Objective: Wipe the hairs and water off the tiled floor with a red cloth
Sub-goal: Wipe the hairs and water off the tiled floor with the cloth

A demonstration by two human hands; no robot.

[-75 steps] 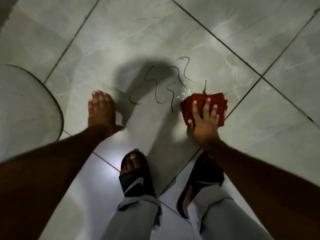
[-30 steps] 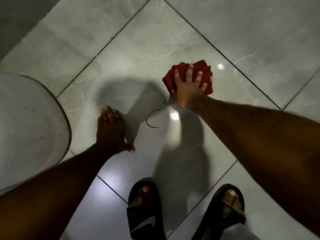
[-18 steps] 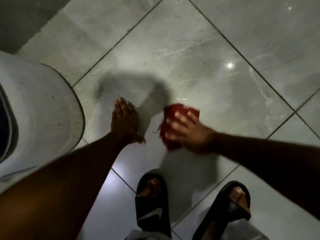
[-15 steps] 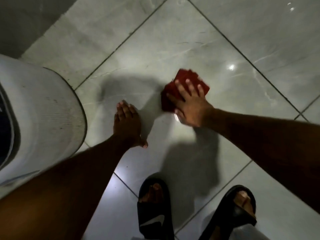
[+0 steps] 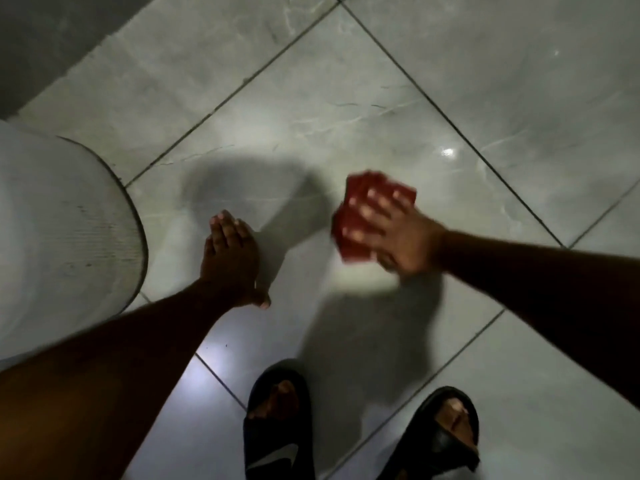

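Observation:
My right hand (image 5: 398, 233) presses flat on a folded red cloth (image 5: 349, 237) against the grey marbled tiled floor (image 5: 346, 109); both are blurred by motion. The cloth sticks out past my fingertips toward the upper left. My left hand (image 5: 230, 259) rests flat on the same tile, fingers together, holding nothing, a short way left of the cloth. No hairs show on the floor around the cloth. A small bright glint (image 5: 447, 152) shines on the tile beyond the cloth.
A large white rounded object (image 5: 62, 244) fills the left edge, close to my left hand. My two feet in black slides (image 5: 277, 431) (image 5: 446, 434) stand at the bottom. Dark grout lines cross the floor diagonally.
The dark curled hairs seen earlier on the tile are gone from view. My right hand has swept the cloth back and forth over that spot; it now sits right of my left hand, which stayed planted.

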